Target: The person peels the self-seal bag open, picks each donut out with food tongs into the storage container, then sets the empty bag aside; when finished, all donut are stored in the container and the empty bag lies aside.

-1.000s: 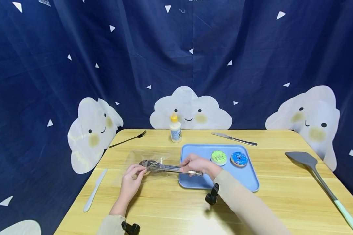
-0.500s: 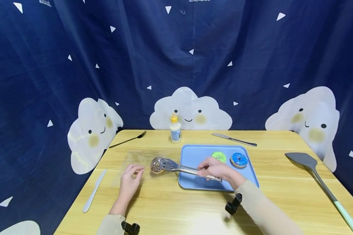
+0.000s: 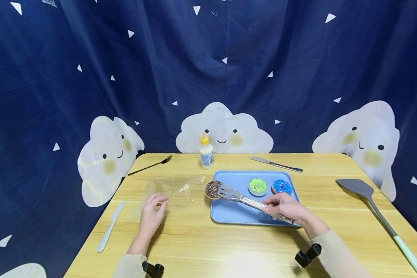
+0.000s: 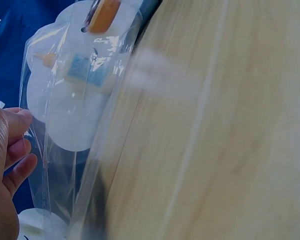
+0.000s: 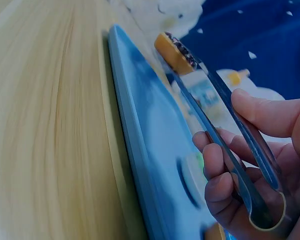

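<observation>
My right hand (image 3: 284, 206) grips a pair of metal tongs (image 3: 251, 202), thumb on one arm and fingers round the other. A chocolate donut with sprinkles (image 3: 213, 189) is clamped in the tongs' tips, raised over the left edge of the blue tray (image 3: 226, 220). The right wrist view shows the donut (image 5: 174, 52) edge-on between the tips. On the left, my left hand (image 3: 153, 210) pinches the edge of a clear plastic bag (image 4: 65, 115), which stands partly spread over the table. A green donut (image 3: 257, 187) and a blue donut (image 3: 282, 187) lie on the tray.
Behind the bag stands a white bottle with a yellow cap (image 3: 206, 154). A black fork (image 3: 151, 165) and a steel knife (image 3: 275, 164) lie at the back. A white knife (image 3: 111, 227) is at left, a long spatula (image 3: 375, 204) at right.
The tongs with the chocolate donut have moved right, out of the plastic bag to the tray's left edge. The left hand has stayed nearly in place, still pinching the bag.
</observation>
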Available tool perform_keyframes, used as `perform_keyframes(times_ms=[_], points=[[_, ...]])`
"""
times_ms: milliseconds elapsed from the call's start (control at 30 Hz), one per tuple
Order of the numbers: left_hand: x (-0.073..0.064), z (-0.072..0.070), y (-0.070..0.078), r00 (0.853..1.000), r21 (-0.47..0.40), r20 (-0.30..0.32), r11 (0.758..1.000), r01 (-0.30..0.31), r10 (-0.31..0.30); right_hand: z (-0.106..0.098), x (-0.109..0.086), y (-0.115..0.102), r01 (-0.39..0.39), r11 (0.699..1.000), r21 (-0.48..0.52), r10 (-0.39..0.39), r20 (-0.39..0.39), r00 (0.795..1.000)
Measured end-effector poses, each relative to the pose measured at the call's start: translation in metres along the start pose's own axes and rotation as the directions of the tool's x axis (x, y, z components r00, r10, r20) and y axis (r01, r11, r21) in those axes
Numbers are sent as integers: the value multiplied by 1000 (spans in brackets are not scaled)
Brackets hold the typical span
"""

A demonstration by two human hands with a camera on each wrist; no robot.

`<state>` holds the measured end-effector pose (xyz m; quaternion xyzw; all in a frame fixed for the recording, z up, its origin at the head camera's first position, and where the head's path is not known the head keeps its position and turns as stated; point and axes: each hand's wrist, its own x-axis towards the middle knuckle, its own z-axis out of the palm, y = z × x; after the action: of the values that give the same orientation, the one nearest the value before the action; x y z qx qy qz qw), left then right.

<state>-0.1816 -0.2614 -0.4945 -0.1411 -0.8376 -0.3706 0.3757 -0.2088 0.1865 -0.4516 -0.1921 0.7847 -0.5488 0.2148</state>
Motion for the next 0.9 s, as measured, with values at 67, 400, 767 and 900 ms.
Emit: perform_keyframes(times_ms=[67, 400, 767, 900], points=[[0, 0, -1, 1000, 3, 6, 1000, 1, -1, -7, -8, 4, -12, 1000, -1, 12, -21, 1000], [1, -3, 0, 998, 93, 52, 995, 28, -33, -18, -27, 12, -59, 998, 33, 61, -74, 995], [-1, -1, -2, 984, 178, 163, 983, 46, -75, -22, -33, 14, -63, 998, 17, 64, -66, 996], [-3, -1, -4, 975, 211, 206, 977, 40, -85, -23, -36, 15, -82, 997, 9, 83, -63, 995]])
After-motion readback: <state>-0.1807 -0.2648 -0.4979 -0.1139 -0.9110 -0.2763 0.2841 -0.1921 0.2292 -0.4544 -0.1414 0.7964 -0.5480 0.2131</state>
